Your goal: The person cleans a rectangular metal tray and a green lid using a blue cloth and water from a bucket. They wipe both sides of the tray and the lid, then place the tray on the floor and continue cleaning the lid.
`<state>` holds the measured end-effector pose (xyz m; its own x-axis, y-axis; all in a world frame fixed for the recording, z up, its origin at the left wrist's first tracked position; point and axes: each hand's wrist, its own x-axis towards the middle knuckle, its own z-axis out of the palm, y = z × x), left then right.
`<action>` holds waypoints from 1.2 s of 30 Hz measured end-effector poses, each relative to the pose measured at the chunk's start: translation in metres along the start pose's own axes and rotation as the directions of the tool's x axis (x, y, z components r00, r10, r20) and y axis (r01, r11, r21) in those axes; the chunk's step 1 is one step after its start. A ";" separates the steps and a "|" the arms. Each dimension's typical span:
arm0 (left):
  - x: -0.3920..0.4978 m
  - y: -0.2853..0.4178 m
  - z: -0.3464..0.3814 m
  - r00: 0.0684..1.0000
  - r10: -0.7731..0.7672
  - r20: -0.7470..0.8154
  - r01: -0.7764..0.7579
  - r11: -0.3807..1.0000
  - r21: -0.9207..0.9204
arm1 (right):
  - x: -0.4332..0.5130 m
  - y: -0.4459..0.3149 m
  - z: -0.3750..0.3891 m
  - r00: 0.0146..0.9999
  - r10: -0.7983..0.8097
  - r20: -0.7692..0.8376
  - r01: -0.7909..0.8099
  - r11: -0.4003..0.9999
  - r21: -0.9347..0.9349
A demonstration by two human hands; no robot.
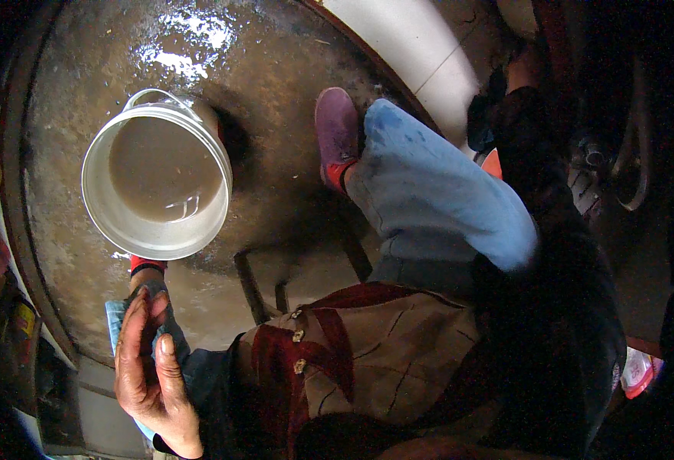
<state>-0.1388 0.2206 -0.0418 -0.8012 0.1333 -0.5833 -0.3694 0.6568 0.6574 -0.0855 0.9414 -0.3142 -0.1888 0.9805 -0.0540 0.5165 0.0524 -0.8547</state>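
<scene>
A white plastic bucket [156,238] stands on the wet floor, partly filled with cloudy grey-brown water [167,164]. Its handle [156,92] rests against the far rim. My left hand [156,368] is raised over my left leg, nearer to me than the bucket and apart from it. Its fingers are together, the thumb stands away, and nothing is in it. My right arm, in a dark sleeve, reaches out to the right. Only a dim patch of my right hand [525,68] shows at the upper right; shadow hides its fingers and anything they touch.
The dark floor [279,63] shines with water and ends at a curved edge, beyond which lie pale tiles [394,34]. My purple shoe [336,123] is planted right of the bucket. Thin dark legs, perhaps a stool's [251,284], show beneath me. Colourful packaging [638,371] lies at the right.
</scene>
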 end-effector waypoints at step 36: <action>-0.025 0.004 0.037 0.883 0.458 -0.100 -0.461 0.887 -0.013 | -0.324 -0.088 -0.047 0.692 -0.294 0.659 0.259 0.954 0.153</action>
<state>-0.1030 0.2473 -0.0424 -0.9239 0.3445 -0.1668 0.0359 0.5119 0.8583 -0.0308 0.6284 -0.1973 -0.8329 0.5389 -0.1262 0.3155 0.2749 -0.9082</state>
